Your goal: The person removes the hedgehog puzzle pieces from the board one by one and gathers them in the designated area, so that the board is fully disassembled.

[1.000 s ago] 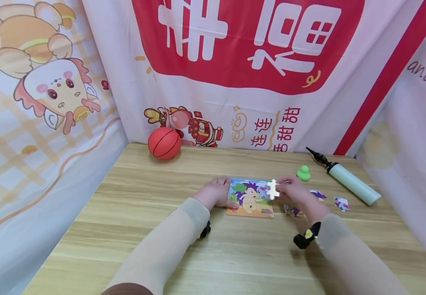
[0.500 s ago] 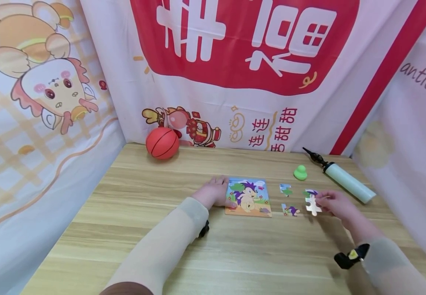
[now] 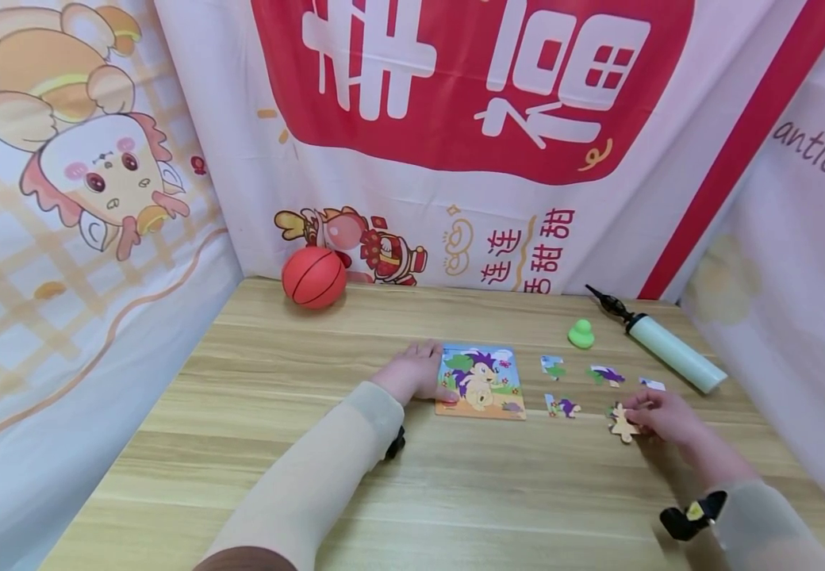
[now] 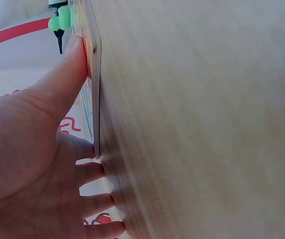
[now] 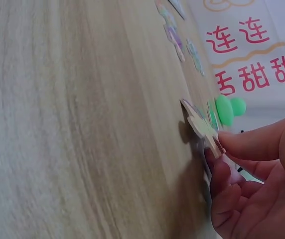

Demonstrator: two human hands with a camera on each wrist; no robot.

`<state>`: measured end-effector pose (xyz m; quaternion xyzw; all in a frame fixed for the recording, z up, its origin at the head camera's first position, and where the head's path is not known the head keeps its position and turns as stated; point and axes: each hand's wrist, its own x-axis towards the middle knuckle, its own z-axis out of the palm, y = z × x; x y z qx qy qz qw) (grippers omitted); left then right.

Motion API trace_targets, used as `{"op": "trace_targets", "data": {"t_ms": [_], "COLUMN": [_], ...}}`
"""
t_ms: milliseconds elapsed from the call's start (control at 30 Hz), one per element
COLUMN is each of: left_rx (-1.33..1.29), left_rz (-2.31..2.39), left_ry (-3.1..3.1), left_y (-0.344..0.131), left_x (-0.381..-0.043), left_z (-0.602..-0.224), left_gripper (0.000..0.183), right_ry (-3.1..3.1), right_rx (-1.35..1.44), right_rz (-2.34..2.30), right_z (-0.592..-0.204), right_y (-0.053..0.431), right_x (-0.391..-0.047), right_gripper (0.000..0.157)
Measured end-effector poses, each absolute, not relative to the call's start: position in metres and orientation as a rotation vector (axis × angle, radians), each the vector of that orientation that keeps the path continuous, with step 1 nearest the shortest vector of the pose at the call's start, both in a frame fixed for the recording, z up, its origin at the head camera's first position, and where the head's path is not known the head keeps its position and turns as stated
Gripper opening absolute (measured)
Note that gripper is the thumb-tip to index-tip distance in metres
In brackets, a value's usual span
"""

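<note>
At the left side of a square picture puzzle board [image 3: 484, 400] with a purple-haired hedgehog, my left hand [image 3: 416, 373] rests with its thumb [image 4: 70, 74] on the board's face. Its other fingers stretch out straight, their tips at the tabletop beside the board's edge. My right hand [image 3: 669, 416] pinches a jigsaw piece [image 3: 623, 423] between thumb and fingers, close over the table, plain wooden back showing. In the right wrist view that piece [image 5: 202, 127] stands tilted on edge. Left of and beyond it lie a blue-green piece [image 3: 553, 366], a purple-figure piece [image 3: 562, 407] and a purple-and-green piece [image 3: 606, 376].
Another piece [image 3: 652, 384] lies behind my right hand, partly covered. Farther back stand a small green rubber toy [image 3: 581, 335] and a pale hand pump [image 3: 677, 353] with a black nozzle. A red ball [image 3: 314, 277] sits at the back left, by the printed cloth wall.
My right hand has carried the piece rightward away from the board, then nearer and lower to the table; the piece has tilted. My left hand has stayed at the board.
</note>
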<state>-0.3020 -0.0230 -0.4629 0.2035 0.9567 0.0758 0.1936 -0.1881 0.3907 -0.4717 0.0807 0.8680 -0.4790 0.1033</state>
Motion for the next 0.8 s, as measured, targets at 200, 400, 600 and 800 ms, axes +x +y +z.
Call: {"op": "trace_targets", "data": {"t_ms": [200,400,600,800], "left_rx": [0.565,0.567,0.561,0.559], "left_rz": [0.21,0.208,0.216,0.221], "left_ry": [2.676,2.674,2.674,2.674], "left_y": [-0.023,-0.022,-0.023,-0.022], "left_x": [-0.302,-0.302,-0.302,-0.304], "left_z": [-0.463,-0.463,-0.463,-0.465], "left_gripper": [0.108,0.107,0.107,0.107], "right_ry": [2.688,2.79,2.753,2.72], "right_rx": [0.182,0.167,0.17,-0.016], "right_rz": [-1.305,-1.162,-1.089,-1.209], "right_z": [-0.473,-0.462,-0.444,-0.447], "right_y": [0.395,0.388,0.348,0.287], "right_x": [-0.19,-0.198,-0.223,-0.256], "right_gripper": [0.027,0.025,0.033,0.029]}}
